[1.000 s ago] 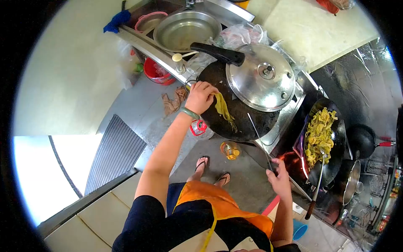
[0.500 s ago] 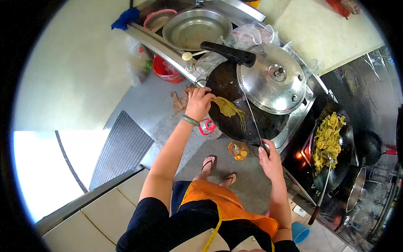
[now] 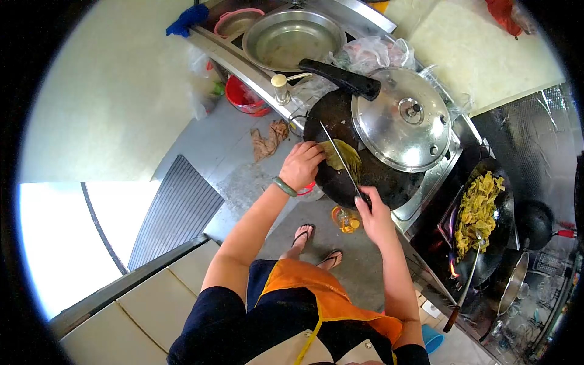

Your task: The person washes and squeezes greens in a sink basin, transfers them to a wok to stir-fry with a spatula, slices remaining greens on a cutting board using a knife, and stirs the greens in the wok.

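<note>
A yellow-green leafy vegetable (image 3: 350,149) lies on a dark round cutting board (image 3: 395,181). At the board's left edge, my left hand (image 3: 303,165) grips one end of it with bent fingers. My right hand (image 3: 374,218) is closed around the handle of a kitchen knife (image 3: 338,148). The long, thin blade crosses over the leaves, close to my left fingertips; whether it touches them I cannot tell. A pressure cooker lid (image 3: 401,118) with a black handle rests over the far right part of the board.
On the right, a wok (image 3: 500,210) of chopped greens (image 3: 479,210) with a ladle (image 3: 465,292) sits over a flame. Behind the board stand a metal basin (image 3: 295,42) and a soap dispenser (image 3: 280,88). A red bucket (image 3: 246,97) and an oil bottle (image 3: 345,219) are on the floor.
My right hand has moved left, bringing the knife from beside the lid to over the leaves. My left hand still has the vegetable, its fingers now more bent. The view has shifted slightly.
</note>
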`<action>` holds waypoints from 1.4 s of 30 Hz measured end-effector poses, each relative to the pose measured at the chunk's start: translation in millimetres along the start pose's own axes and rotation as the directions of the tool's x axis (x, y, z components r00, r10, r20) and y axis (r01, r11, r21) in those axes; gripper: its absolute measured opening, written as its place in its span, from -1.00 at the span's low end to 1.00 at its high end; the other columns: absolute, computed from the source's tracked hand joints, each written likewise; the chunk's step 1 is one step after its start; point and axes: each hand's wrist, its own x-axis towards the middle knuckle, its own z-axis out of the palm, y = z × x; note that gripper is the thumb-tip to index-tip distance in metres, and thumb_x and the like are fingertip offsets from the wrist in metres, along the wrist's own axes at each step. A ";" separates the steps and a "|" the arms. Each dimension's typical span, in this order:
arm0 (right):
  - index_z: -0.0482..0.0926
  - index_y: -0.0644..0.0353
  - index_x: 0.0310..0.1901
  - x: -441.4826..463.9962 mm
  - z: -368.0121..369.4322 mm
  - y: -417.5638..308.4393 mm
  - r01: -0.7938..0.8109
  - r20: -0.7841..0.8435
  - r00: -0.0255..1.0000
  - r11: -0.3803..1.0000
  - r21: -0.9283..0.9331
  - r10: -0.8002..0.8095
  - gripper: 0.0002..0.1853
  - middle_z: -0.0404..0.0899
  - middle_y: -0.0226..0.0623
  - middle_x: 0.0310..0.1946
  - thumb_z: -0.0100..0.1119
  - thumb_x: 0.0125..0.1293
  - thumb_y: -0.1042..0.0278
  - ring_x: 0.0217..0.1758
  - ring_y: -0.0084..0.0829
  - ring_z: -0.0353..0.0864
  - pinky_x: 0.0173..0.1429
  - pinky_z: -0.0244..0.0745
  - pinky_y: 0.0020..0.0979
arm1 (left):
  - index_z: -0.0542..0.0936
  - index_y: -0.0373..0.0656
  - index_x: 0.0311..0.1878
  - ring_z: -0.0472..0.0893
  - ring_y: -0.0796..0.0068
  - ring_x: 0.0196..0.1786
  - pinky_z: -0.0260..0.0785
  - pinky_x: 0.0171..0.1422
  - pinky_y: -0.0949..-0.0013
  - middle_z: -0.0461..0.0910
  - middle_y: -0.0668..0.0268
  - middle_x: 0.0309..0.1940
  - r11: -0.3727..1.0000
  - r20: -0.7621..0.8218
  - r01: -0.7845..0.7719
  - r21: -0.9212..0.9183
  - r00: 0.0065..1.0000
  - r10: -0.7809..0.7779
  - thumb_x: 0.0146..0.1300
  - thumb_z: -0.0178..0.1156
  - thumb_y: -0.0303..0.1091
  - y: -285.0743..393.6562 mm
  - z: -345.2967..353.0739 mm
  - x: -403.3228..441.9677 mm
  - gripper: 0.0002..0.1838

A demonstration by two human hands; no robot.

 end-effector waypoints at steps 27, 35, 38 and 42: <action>0.34 0.10 0.08 8.3 -4.9 1.7 -0.086 0.149 0.985 0.996 0.016 0.083 -0.64 0.57 0.14 -0.22 -0.15 0.44 0.04 -0.09 0.19 0.54 -0.05 0.41 -0.09 | 0.55 -0.15 -0.19 0.51 0.18 -0.02 0.37 0.07 0.18 0.53 0.23 -0.11 0.995 -0.082 0.046 -0.092 0.995 -0.054 -0.01 0.19 -0.57 -19.4 1.5 -11.0 -0.75; 0.29 0.20 0.18 -28.8 -11.4 30.2 -0.207 0.175 0.958 0.971 -0.122 0.226 -0.53 0.55 0.23 -0.27 -0.22 0.46 0.01 -0.14 0.19 0.55 -0.06 0.39 -0.05 | 0.57 -0.11 -0.24 0.53 0.23 -0.05 0.38 0.03 0.20 0.55 0.28 -0.17 0.996 -0.084 0.019 -0.085 0.996 -0.026 -0.04 0.16 -0.56 -25.2 -0.6 -7.8 -0.76; 0.31 0.21 0.15 -79.1 -23.0 51.9 -0.297 0.178 0.931 0.946 -0.132 0.318 -0.56 0.55 0.17 -0.40 -0.19 0.45 0.03 -0.24 0.15 0.57 -0.16 0.41 -0.07 | 0.56 -0.12 -0.25 0.53 0.21 -0.06 0.37 0.04 0.19 0.54 0.26 -0.17 0.992 -0.146 0.017 -0.128 0.989 -0.035 -0.05 0.14 -0.59 -26.5 1.9 -7.7 -0.75; 0.34 0.21 0.12 -108.6 -21.4 54.7 -0.270 0.088 0.957 0.959 -0.086 0.277 -0.59 0.54 0.11 -0.45 -0.17 0.45 0.06 -0.29 0.13 0.58 -0.19 0.42 -0.10 | 0.55 -0.11 -0.22 0.51 0.19 -0.03 0.35 0.06 0.20 0.52 0.26 -0.14 0.985 -0.086 0.033 -0.169 0.995 -0.048 -0.06 0.16 -0.55 -29.6 0.8 -8.2 -0.73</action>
